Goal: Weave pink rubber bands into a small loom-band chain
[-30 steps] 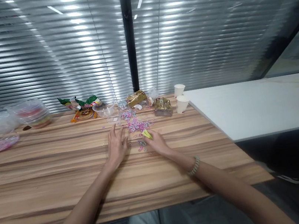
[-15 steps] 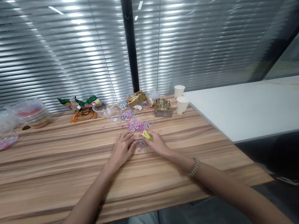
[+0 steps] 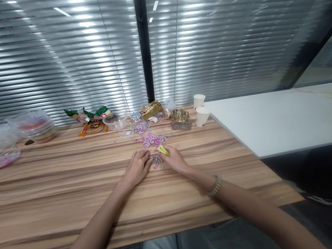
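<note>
My left hand (image 3: 138, 168) rests on the wooden table, palm down. Its fingers lie out on the wood, and the thumb tip is beside a few small loose coloured loops (image 3: 156, 159). Across from it, my right hand (image 3: 176, 160) is closed around a small bright yellow object (image 3: 163, 150), whose exact kind I cannot make out. Just beyond both hands lies a pile of small pink, purple and pale loops (image 3: 152, 139). Some of these spread back toward a clear plastic container.
Along the back of the wooden table (image 3: 70, 197) stand a clear bowl (image 3: 117, 122), green snack bags (image 3: 98, 113), a gold packet (image 3: 151, 109), a gold-topped box (image 3: 180, 120) and paper cups (image 3: 202, 116). Stacked tubs (image 3: 37, 127) are at left. A white table (image 3: 278, 124) adjoins at right.
My left hand's fingers have drawn in closer together. The right hand stays in place with the yellow object.
</note>
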`<state>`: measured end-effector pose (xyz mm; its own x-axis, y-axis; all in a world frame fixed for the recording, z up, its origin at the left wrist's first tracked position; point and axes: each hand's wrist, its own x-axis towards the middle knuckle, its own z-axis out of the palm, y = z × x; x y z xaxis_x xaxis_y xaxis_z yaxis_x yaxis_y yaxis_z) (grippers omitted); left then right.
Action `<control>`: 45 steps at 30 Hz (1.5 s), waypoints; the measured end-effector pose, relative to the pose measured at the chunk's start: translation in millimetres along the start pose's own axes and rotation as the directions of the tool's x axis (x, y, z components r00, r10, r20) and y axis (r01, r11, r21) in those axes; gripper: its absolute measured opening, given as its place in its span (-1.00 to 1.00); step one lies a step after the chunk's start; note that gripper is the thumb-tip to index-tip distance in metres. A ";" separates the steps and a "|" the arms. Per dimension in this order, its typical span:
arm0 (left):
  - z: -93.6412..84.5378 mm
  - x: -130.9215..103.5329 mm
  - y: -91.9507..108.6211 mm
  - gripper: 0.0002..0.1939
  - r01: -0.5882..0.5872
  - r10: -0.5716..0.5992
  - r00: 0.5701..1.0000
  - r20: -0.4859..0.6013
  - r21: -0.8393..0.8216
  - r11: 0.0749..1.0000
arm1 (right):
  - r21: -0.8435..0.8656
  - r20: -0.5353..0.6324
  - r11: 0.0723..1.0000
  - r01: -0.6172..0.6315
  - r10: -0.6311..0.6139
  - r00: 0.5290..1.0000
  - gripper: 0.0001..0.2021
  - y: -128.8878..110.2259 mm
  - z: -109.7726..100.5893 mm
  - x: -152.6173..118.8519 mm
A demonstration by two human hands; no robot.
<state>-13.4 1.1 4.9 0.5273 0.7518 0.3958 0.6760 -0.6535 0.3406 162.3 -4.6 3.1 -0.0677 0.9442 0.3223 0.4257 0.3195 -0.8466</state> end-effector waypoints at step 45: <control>-22.3 7.5 21.4 -0.70 0.458 -0.240 0.888 0.392 -0.792 0.403 | 0.069 -0.008 0.998 0.001 -0.001 1.000 -0.78 -3.9 4.5 -3.7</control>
<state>-6.5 -9.2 34.2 0.5081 0.8589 -0.0640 0.1066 0.0110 0.9942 156.8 -9.0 3.4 -0.0610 0.9433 0.3261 0.3622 0.3254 -0.8734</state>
